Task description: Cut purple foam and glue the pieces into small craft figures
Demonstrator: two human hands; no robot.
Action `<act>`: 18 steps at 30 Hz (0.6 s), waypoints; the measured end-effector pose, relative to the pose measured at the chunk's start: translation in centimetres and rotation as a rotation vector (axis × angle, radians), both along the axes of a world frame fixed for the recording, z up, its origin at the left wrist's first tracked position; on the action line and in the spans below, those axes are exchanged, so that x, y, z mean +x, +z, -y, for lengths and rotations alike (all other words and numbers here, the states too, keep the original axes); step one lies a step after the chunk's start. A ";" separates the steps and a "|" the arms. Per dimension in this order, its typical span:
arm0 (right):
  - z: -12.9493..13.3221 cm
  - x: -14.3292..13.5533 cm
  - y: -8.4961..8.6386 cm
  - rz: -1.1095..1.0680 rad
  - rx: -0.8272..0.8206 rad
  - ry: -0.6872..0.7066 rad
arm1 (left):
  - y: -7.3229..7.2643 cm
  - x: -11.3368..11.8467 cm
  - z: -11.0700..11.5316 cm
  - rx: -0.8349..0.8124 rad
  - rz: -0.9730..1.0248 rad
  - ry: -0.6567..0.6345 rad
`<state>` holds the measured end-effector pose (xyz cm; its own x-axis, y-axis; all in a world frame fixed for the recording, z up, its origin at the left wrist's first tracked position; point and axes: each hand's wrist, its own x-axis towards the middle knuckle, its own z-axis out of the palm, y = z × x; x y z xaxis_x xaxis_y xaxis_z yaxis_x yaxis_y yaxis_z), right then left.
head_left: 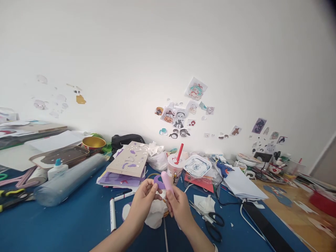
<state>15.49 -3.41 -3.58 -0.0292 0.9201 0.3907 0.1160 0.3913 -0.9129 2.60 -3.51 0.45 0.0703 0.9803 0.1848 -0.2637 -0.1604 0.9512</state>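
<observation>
In front of the drink cup, my left hand (146,196) pinches a small curved purple piece (159,181) between thumb and fingers. My right hand (178,205) holds a light pink rounded stick-like object (167,182), its top end pointing up beside the purple piece. The two hands are close together over the blue table. Below and between them lies a crumpled white piece (155,214), partly hidden by the hands. Black-handled scissors (213,224) lie open to the right of my right hand. A white marker (112,215) lies left of my left hand.
A cup with a red straw (175,166) stands just behind the hands. Cardboard (128,159) rests on purple sheets at left, near a clear bottle-like cylinder (69,182). A white tray (197,166), cables and a black phone-like slab (265,227) are at right.
</observation>
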 end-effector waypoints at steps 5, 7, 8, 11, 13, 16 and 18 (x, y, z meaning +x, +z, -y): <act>-0.3 0.7 0.0 -0.151 -0.083 -0.016 | 0.4 -0.2 0.0 0.033 -0.020 0.005; -0.3 1.0 0.2 -0.154 -0.075 0.010 | 0.7 -0.5 -0.1 0.052 -0.049 0.012; -0.2 1.1 0.4 -0.123 -0.061 0.038 | 0.8 -0.7 -0.2 0.063 -0.073 0.008; 0.1 1.1 0.7 0.005 -0.017 0.098 | 1.1 -1.3 -0.7 0.100 -0.166 -0.032; 0.2 0.9 0.7 0.059 -0.001 0.088 | 1.1 -1.7 -0.9 0.114 -0.221 -0.050; 0.2 0.8 0.6 0.097 0.007 0.055 | 0.9 -1.8 -1.1 0.123 -0.255 -0.050; 0.2 0.7 0.4 0.091 0.018 0.013 | 0.9 -1.7 -1.1 0.127 -0.244 -0.046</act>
